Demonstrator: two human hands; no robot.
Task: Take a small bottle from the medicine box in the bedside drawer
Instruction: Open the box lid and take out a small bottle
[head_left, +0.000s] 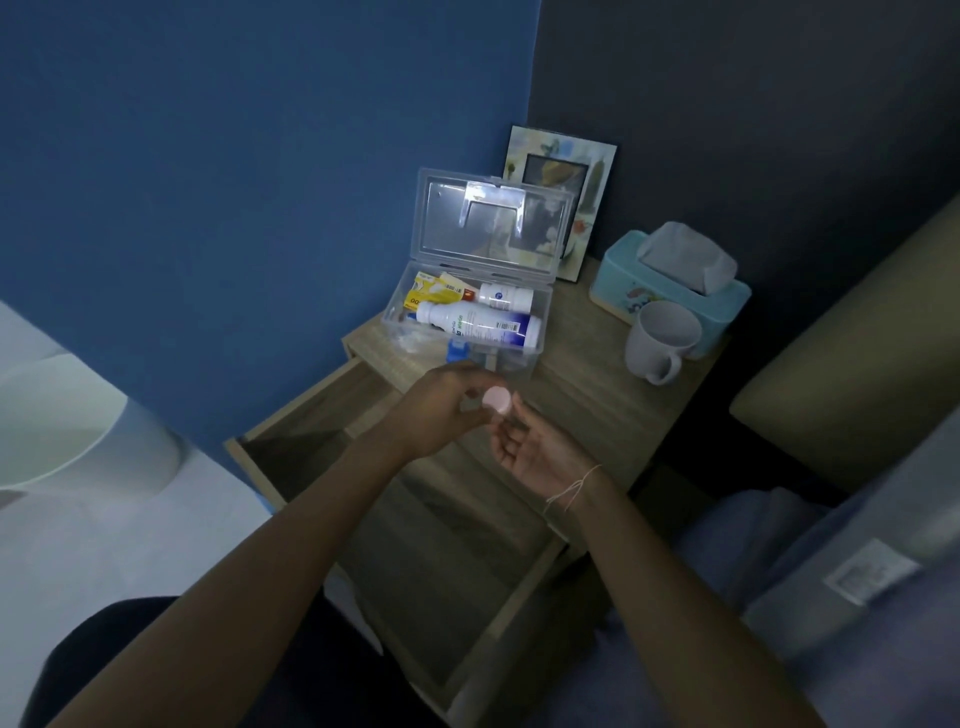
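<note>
A small bottle with a round pink cap (496, 399) is held between my two hands, above the open bedside drawer (289, 415). My left hand (441, 408) grips its pale body, which is mostly hidden by the fingers. The thumb and fingertips of my right hand (535, 447) pinch the pink cap. Just behind them, the clear plastic medicine box (488, 228) stands on the bedside table with its lid up. Inside lie a large white bottle (478, 325), a smaller white bottle (504, 298), yellow packets (431, 293) and a blue item (458, 353).
On the tabletop to the right stand a white mug (660, 338), a teal tissue box (623, 280) and a picture frame (561, 171) against the wall. The drawer's inside looks bare. A bed with blue bedding (831, 571) is at the right, a white rounded object (67, 415) at the left.
</note>
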